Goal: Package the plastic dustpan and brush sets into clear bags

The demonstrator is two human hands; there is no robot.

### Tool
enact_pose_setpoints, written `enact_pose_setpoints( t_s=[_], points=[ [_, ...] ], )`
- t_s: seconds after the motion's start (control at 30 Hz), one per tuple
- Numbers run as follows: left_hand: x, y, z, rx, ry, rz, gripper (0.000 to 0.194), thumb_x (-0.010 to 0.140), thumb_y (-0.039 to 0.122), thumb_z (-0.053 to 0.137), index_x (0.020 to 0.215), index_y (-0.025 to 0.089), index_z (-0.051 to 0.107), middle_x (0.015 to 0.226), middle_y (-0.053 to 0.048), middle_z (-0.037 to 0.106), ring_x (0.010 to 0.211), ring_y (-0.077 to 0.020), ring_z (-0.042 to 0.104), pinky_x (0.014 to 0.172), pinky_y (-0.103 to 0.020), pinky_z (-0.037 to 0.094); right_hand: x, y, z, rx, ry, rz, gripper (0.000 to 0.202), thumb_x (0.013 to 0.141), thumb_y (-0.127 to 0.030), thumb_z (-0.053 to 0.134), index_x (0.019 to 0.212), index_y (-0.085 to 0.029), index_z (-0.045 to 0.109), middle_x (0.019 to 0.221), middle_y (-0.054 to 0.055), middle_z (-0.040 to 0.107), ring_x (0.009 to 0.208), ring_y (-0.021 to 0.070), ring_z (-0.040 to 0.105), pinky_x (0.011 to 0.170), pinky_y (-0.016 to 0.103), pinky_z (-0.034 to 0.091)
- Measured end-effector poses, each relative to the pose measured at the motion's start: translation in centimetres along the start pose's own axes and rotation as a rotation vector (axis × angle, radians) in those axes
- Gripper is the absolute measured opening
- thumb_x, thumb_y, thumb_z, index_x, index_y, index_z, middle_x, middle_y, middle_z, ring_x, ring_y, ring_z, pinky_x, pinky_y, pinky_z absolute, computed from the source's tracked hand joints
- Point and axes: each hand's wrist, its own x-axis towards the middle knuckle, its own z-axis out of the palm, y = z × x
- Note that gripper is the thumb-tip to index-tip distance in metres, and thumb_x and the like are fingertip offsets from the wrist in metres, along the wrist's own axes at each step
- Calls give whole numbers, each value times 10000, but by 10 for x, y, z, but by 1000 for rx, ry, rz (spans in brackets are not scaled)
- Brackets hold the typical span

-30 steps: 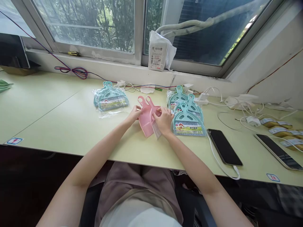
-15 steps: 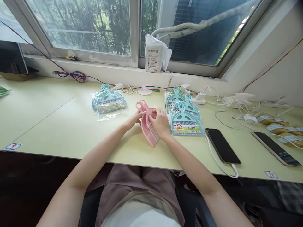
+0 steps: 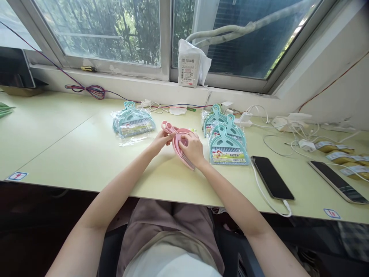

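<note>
A pink dustpan (image 3: 165, 124) and a small pink hand brush (image 3: 176, 141) lie one against the other, held tilted just above or on the table; contact with it is unclear. Their two handles point to the upper left. My left hand (image 3: 163, 141) is closed around the handle end, thumb on top. Over the wide part, my right hand (image 3: 192, 148) grips the brush and dustpan together, covering much of the bristle side. To the right of it are several turquoise dustpan sets (image 3: 227, 145) in clear wrap. Another wrapped turquoise pair (image 3: 133, 119) lies to the left.
Along the right side lie a black phone (image 3: 272, 177) on a white cable and a second phone (image 3: 337, 181). White cables and plugs (image 3: 306, 145) tangle behind them. A packet (image 3: 188, 69) stands on the windowsill. The table's front edge (image 3: 178, 200) runs before my lap.
The pink dustpan and brush have turned, their lower end swinging up and to the right. My left hand has shifted slightly left and now holds the two handles together.
</note>
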Motion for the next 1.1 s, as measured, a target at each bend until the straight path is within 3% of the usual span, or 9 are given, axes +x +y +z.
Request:
enact_pose_setpoints(
  t_s=[0.3, 0.57, 0.7, 0.8, 1.1],
  points=[
    [-3, 5, 1, 23, -58, -3, 589, 730, 599, 708, 1105, 153, 614, 676, 9, 528, 544, -78, 412, 498, -215, 319, 1, 1, 1, 72, 2, -89, 173, 871, -270, 537, 961, -189, 661, 1043, 77, 665, 1018, 229, 578, 931, 359, 432],
    [-1, 0, 3, 41, 23, -96, 609, 796, 575, 640, 1238, 165, 555, 730, -5, 572, 560, -96, 505, 494, -210, 391, 3, 4, 2, -3, -40, -98, 182, 873, -279, 537, 959, -184, 666, 1053, 91, 667, 1018, 238, 588, 909, 348, 440],
    [1, -1, 3, -19, 135, -139, 501, 857, 592, 503, 1124, 174, 572, 708, 2, 567, 518, -102, 528, 470, -218, 419, 1, 3, 2, -46, -42, -83, 186, 875, -284, 542, 961, -187, 676, 1049, 88, 673, 1005, 237, 590, 894, 347, 443],
    [2, 5, -1, 36, 218, -147, 406, 842, 537, 519, 951, 153, 594, 690, -7, 594, 480, -91, 524, 470, -221, 434, 0, 2, 2, -85, -51, -81, 185, 871, -291, 549, 956, -188, 677, 1042, 91, 676, 998, 245, 591, 877, 356, 447],
    [1, 16, -10, 106, 232, -203, 295, 733, 365, 616, 927, 143, 630, 666, -20, 649, 496, -102, 564, 478, -215, 451, -2, 2, 2, -114, -68, -99, 177, 872, -280, 553, 957, -177, 669, 1041, 105, 667, 993, 254, 580, 862, 364, 454]
  ],
)
